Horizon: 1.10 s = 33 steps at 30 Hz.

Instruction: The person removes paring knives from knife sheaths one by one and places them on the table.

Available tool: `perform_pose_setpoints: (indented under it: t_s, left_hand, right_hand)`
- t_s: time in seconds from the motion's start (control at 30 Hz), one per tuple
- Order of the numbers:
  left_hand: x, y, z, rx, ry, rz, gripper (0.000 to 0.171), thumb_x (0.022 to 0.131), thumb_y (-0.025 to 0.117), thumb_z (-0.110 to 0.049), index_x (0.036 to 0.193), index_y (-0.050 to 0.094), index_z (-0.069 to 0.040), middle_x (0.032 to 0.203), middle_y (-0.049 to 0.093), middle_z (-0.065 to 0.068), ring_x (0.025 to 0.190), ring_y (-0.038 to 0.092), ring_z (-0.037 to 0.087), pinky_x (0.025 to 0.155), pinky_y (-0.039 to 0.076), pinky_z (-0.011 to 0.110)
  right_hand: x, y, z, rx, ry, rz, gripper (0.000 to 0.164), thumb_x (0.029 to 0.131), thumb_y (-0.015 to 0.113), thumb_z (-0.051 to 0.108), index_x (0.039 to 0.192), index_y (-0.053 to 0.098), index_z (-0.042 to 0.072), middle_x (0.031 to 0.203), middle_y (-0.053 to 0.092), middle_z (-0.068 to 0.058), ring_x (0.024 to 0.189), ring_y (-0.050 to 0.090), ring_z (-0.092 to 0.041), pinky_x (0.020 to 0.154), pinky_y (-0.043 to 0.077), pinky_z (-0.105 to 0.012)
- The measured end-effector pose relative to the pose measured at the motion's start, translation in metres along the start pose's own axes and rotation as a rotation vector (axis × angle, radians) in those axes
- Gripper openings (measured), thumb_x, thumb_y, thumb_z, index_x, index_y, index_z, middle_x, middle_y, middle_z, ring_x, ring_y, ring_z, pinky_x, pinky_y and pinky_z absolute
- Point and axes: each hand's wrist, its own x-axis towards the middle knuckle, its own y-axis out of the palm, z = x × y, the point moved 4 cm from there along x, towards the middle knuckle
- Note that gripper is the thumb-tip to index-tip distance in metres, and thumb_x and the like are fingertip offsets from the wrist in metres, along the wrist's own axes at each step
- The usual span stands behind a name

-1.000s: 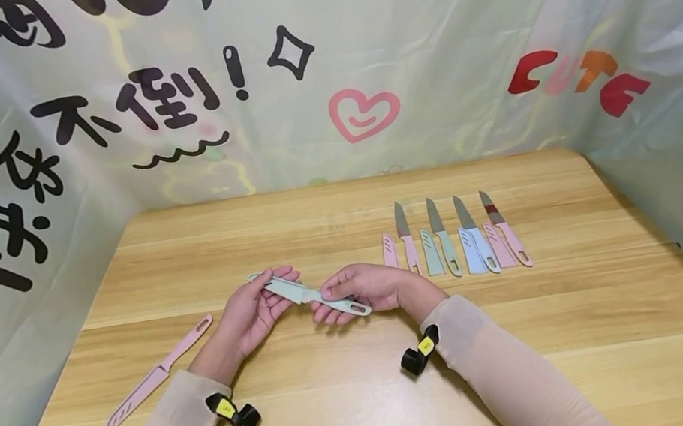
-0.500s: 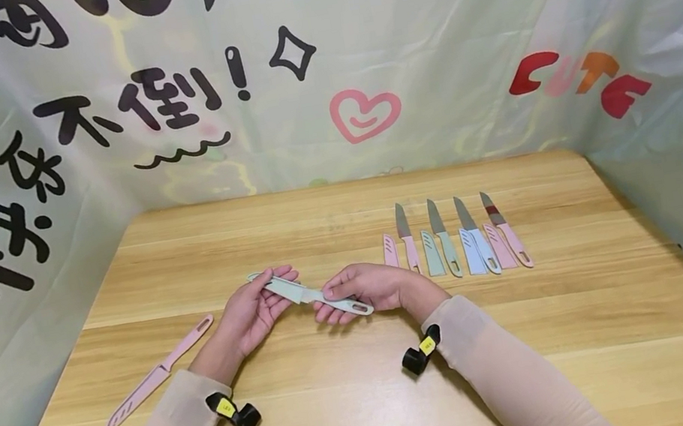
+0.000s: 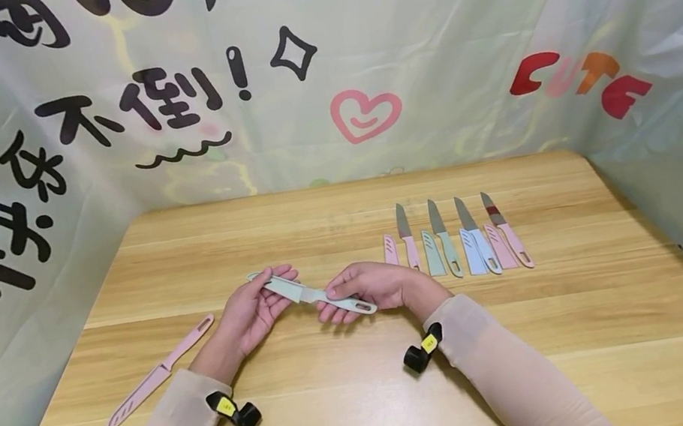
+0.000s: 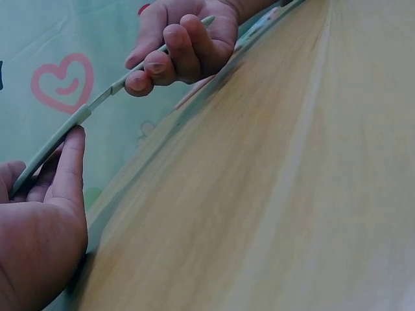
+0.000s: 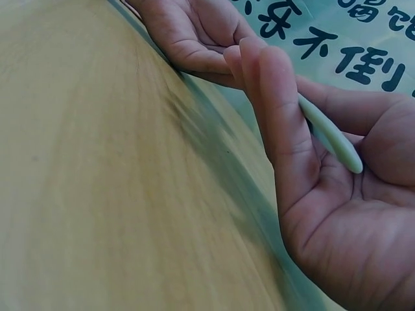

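Between my hands is a pale green knife, tilted, its handle [image 3: 361, 306] toward the right. My left hand [image 3: 250, 319] holds the green sheath [image 3: 282, 289] between thumb and fingers, the other fingers stretched out. The handle is pinched by my right hand [image 3: 375, 285], thumb on top and fingers beneath. A short piece of bare blade [image 4: 100, 99] shows between sheath and handle; the rest of it is hidden inside the sheath. In the right wrist view the handle's end [image 5: 340, 144] sticks out past the palm.
A sheathed pink knife [image 3: 140, 394] lies left of my left forearm. Toward the back right, bare knives in pink, green [image 3: 440, 233] and blue [image 3: 466, 212] lie in a row with their sheaths, one pink knife [image 3: 511, 240] with a dark red band on its blade. Cloth walls surround the table [image 3: 378, 420].
My right hand has drawn the handle slightly to the right, and a little more bare blade shows. The left hand and the sheath have stayed nearly still.
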Motion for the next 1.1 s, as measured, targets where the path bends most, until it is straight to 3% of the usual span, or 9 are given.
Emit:
perform_pose_setpoints:
  t_s: [0.43, 0.73, 1.1]
  left_hand:
    - [0.0018, -0.0001, 0.0003, -0.015, -0.002, 0.021, 0.035, 0.106, 0.044, -0.025, 0.123, 0.060, 0.002, 0.118, 0.067, 0.016, 0.121, 0.057, 0.029, 0.099, 0.049, 0.035]
    - [0.0012, -0.0005, -0.0020, -0.020, 0.009, 0.028, 0.034, 0.106, 0.044, -0.024, 0.118, 0.063, 0.001, 0.116, 0.068, 0.016, 0.110, 0.065, 0.025, 0.097, 0.050, 0.034]
    - [0.0004, -0.0024, -0.0006, -0.048, 0.001, 0.001, 0.034, 0.106, 0.045, -0.024, 0.118, 0.062, 0.002, 0.115, 0.068, 0.016, 0.112, 0.063, 0.027, 0.098, 0.050, 0.034]
  right_hand:
    - [-0.0008, -0.0024, -0.0002, 0.016, 0.017, -0.002, 0.033, 0.104, 0.043, 0.011, 0.117, 0.061, -0.013, 0.108, 0.069, -0.021, 0.087, 0.069, -0.024, 0.079, 0.060, -0.035]
    - [-0.0005, -0.0013, 0.0008, 0.023, 0.003, 0.009, 0.034, 0.104, 0.044, 0.013, 0.118, 0.060, -0.013, 0.109, 0.069, -0.023, 0.089, 0.069, -0.025, 0.081, 0.060, -0.037]
    - [-0.0030, -0.0018, 0.0004, -0.013, 0.011, -0.002, 0.033, 0.105, 0.043, 0.011, 0.119, 0.059, -0.014, 0.109, 0.069, -0.023, 0.085, 0.069, -0.022, 0.077, 0.060, -0.033]
